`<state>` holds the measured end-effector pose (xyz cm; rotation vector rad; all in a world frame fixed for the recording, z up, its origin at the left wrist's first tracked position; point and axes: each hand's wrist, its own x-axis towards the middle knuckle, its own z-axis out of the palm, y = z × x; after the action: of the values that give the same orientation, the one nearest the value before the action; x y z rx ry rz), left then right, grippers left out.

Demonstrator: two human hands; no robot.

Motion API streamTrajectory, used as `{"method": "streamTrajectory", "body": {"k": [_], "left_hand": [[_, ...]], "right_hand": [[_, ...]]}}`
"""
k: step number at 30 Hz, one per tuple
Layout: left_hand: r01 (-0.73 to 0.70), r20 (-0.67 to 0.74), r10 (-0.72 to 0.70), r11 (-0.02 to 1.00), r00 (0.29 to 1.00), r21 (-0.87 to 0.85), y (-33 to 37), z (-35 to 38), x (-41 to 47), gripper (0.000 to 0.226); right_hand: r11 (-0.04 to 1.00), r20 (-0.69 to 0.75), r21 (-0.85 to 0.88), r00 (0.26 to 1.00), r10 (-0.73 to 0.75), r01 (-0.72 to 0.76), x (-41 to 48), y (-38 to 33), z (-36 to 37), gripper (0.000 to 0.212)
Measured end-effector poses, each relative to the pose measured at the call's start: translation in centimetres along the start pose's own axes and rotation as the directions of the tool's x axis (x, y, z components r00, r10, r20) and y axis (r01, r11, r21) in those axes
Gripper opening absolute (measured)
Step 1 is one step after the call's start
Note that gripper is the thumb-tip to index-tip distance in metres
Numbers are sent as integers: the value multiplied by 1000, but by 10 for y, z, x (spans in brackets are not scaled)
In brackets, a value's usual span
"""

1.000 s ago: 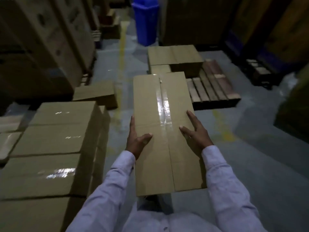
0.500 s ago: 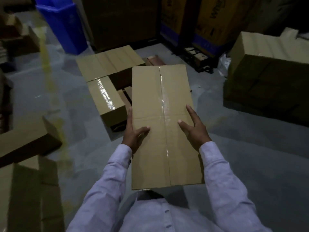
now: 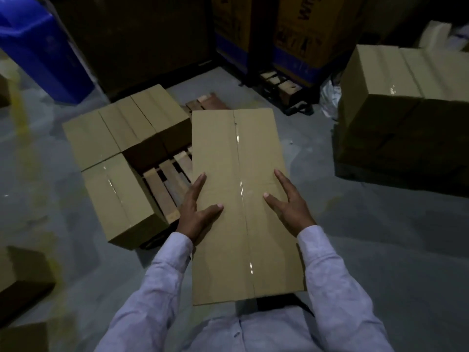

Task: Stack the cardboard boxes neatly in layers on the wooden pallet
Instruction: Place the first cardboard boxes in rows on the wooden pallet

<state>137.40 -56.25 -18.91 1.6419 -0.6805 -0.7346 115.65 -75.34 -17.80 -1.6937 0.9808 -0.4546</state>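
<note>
Head view: the carried cardboard box [image 3: 238, 199] was held lengthwise between the left hand [image 3: 196, 214] and the right hand [image 3: 289, 209]. Each hand was laid against a long side, with fingers straight and thumb spread over the taped top. The box was positioned above the right side of the wooden pallet [image 3: 165, 184]; a row of boxes [image 3: 121, 128] was set along its far edge and a single box [image 3: 119, 196] at its near left corner.

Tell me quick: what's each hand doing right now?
Left hand: open, straight fingers along the cardboard box's left edge, thumb on top.
Right hand: open, straight fingers on the same box's right edge, thumb on top.
</note>
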Motion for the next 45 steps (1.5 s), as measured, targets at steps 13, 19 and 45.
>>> {"method": "streamTrajectory", "body": {"k": [13,19,45], "left_hand": [[57,-191,-89,984,978,-168,50,34,297,93],[54,-258,-90,988,962,-142,35,3,448,93],[312,-372,-305,949,877,-43,-248,-116,1018,91]], "right_hand": [[996,227,-14,970,-87,92,352,-75,-49,68],[991,277,-15,953,-125,134,514,-101,-7,69],[975,486,-188,874,-9,114,1142,42,280,74]]}}
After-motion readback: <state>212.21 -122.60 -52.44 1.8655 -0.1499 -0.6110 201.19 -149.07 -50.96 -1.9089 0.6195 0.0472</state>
